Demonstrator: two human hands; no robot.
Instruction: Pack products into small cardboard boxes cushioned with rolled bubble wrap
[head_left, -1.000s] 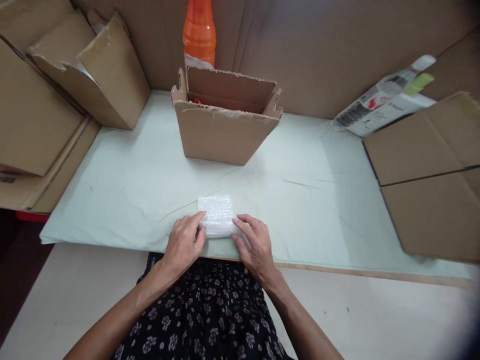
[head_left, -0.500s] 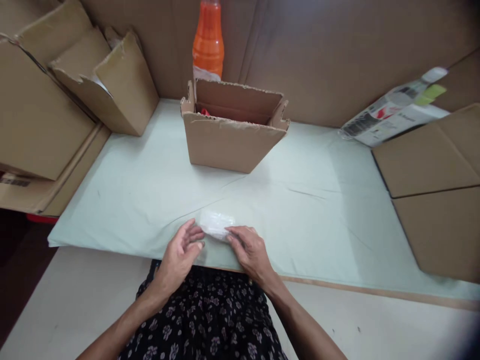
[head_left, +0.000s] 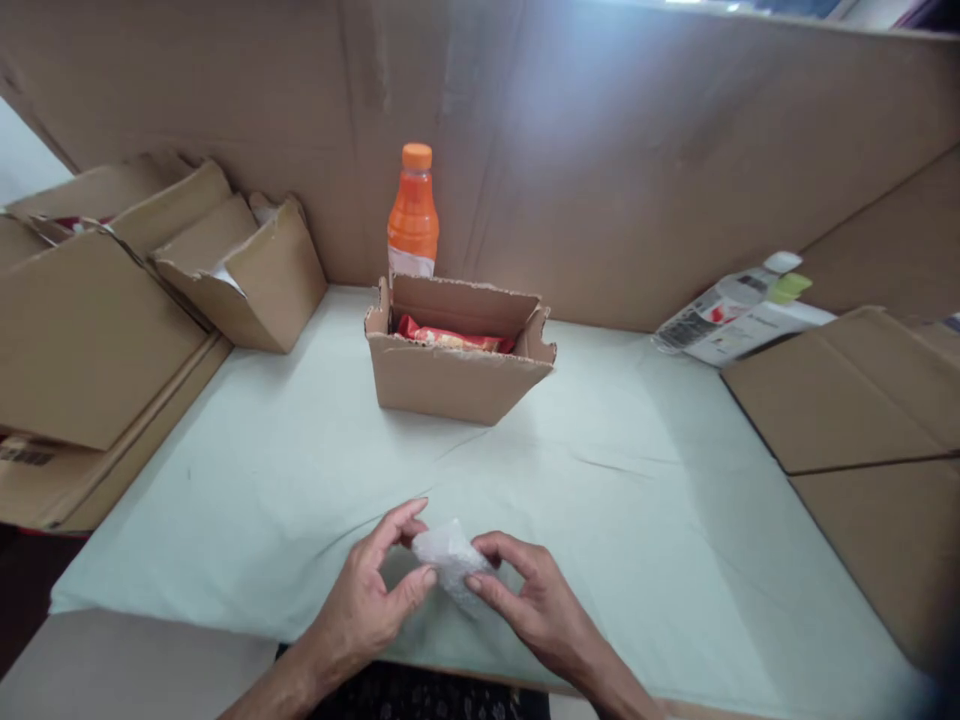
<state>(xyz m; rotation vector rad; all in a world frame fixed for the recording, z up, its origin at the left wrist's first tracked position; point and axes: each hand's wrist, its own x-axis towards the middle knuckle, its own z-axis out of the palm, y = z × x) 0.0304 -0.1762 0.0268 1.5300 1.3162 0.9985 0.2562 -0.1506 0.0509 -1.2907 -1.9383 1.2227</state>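
Observation:
Between my hands, just above the pale green cloth, is a small whitish packet (head_left: 450, 555) that looks like bubble wrap. It is tilted, and what it may contain is hidden. My right hand (head_left: 529, 595) pinches its right end between thumb and fingers. On the other side, my left hand (head_left: 375, 580) curves around the packet's left end with thumb and fingers apart. Its thumb tip is close to the packet; I cannot tell whether it touches. Beyond the hands stands an open cardboard box (head_left: 450, 385) with a red food-style wrapper (head_left: 457, 338) inside.
Behind the box rises an orange bottle (head_left: 413, 215). Cardboard boxes (head_left: 255, 285) crowd the left side. At the right, a clear plastic bottle (head_left: 731, 300) leans by a white carton, near another cardboard box (head_left: 847, 400). A tall cardboard wall (head_left: 600, 180) closes the back.
The view has tipped upward, showing more of the back wall and the box's contents. The packet has been lifted and turned in my right hand, with my left hand staying beside it.

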